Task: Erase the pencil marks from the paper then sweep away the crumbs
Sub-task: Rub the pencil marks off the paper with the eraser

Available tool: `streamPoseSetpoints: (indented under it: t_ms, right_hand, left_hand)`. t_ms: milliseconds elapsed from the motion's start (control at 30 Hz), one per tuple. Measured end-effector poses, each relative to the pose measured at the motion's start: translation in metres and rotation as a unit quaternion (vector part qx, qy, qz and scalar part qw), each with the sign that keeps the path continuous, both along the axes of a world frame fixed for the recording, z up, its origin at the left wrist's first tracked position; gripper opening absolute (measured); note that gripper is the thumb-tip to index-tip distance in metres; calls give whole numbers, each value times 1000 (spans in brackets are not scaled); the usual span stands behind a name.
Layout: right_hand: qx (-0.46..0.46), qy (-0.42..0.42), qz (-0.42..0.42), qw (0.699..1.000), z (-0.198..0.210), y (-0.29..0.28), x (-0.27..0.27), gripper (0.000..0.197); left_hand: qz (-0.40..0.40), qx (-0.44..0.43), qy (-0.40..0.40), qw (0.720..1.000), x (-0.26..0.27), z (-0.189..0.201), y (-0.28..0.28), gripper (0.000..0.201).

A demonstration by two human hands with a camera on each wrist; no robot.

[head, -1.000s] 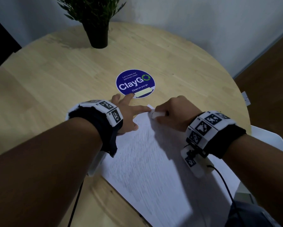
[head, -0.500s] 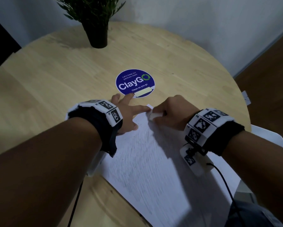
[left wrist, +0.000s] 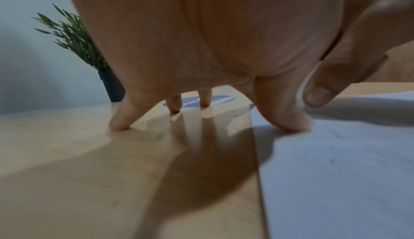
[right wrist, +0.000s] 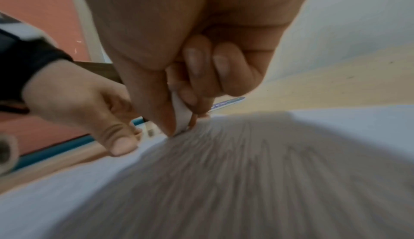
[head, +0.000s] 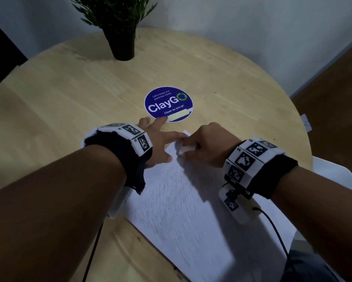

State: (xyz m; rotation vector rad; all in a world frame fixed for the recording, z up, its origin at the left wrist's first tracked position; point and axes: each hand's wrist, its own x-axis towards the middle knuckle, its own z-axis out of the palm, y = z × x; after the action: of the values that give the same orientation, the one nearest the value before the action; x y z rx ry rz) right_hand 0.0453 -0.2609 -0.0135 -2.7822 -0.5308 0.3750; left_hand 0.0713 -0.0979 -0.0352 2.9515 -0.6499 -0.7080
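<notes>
**Barely begun: erasing at the far corner**

Evidently the right hand (head: 209,145) is pinching a white eraser (head: 184,149) against the paper's (head: 183,200) far corner while the left hand (head: 160,143), fingers spread flat, is pinning it. Pencil marks (head: 171,192) are covering most of the sheet; sweeping is waiting.

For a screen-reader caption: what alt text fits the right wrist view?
The right hand pinches a white eraser against pencil-shaded paper. Beside it, the left hand presses its thumb on the sheet's edge; the picture is blurred.
</notes>
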Motion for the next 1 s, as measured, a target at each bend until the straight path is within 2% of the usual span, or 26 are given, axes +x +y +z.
streamPoseSetpoints:
  t_ms: [167,267,333,467,567,600,700,833,933,1000]
  right_hand:
    - [-11,-1,-1,1000,-1,-4,4,23]
    - [-5,7,12,1000,0,-3,0,22]
    - [-20,7,11,1000,1,-3,3,19]
    - [0,-18,-45,999,-1,-2,6,21]
    - [-14,15,45,999,-2,8,-3,22]
    - [-23,20,47,998,-2,9,-2,22]
    - [-30,3,-39,999,-2,1,10,23]
    - [-38,9,5,999,-5,17,0,18]
    - [-55,0,-38,998,-6,16,8,26]
    - [-59,3,-31,998,-6,20,10,28]
  left_hand:
    - [-56,84,-1,995,13,9,-2,86]
    - [-65,105,-6,992,16,7,-3,92]
    - [-69,108,-8,992,17,5,-2,93]
    - [-71,95,-17,993,18,1,0,95]
    - [-72,93,-26,993,19,-1,1,95]
    - [-71,91,-25,993,19,-2,2,95]
    - [-71,91,-32,993,18,-2,1,96]
    - [-71,90,-29,993,20,-2,2,93]
    - [-72,90,-35,993,19,-1,1,92]
    - [-64,71,-36,995,17,-1,3,88]
